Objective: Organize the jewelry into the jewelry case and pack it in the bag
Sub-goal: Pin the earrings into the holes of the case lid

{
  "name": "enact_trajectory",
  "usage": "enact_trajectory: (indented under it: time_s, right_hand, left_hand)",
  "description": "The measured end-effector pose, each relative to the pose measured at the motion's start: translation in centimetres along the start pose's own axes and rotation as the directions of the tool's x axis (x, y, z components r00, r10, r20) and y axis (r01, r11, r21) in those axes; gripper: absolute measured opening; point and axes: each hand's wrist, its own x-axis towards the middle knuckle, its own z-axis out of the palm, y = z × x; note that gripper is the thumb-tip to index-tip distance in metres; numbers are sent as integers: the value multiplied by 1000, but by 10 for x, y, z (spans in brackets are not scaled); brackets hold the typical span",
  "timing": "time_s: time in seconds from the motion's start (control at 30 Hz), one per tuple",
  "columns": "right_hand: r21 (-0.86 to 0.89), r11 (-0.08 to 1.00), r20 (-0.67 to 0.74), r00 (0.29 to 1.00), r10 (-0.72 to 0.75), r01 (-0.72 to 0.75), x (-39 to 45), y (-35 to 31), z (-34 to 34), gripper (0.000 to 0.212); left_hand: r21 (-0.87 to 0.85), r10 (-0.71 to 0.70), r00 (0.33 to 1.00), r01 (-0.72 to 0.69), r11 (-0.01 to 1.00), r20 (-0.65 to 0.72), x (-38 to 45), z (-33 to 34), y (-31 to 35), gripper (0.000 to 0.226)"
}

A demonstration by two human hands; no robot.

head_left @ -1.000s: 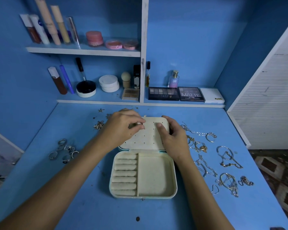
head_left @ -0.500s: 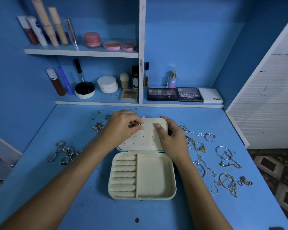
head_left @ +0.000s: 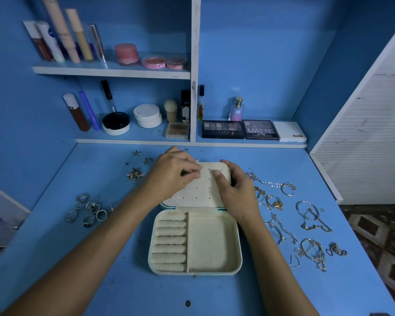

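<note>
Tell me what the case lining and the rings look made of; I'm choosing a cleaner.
Case lining: seemingly cream velvety fabric or faux suede, matte and faintly speckled. Rings: likely silver-toned metal, polished, catching small highlights; the exact metal can't be told.

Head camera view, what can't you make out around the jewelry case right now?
- Small piece pinched by the left hand: too small and covered by fingertips to identify.
- Lid's left part: hidden under that hand.
- Right hand: covers the lid's right edge.
- Bag: not in view.
</note>
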Motion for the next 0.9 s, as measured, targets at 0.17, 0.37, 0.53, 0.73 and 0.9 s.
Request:
enact_trajectory:
  time_s: [0.17,0.37,0.53,0.73,0.9]
  right_hand:
    - [15,1000,-2,1000,4,-4,1,1,1,35]
    - [61,998,2,1000,31,-31,1,1,0,34]
    - [83,993,13,997,78,-78,6,-2,-1,33]
    - [-119,988,78,991,109,-99,20,-17,-1,37]
    - [-284,956,105,989,106,-73,28,-28,11,38]
  left_hand:
    - [47,-38,994,43,998,-101,-5,1,-5,35]
    - [166,-197,971,219,962,-136,-15,-1,-6,67]
    - [138,-304,952,306,942,-31,-21,-2,-7,74]
    - [66,-305,952,306,950,-16,-25,-2,-8,78]
    - [34,-325,946,325,945,2,-26,-4,-13,74]
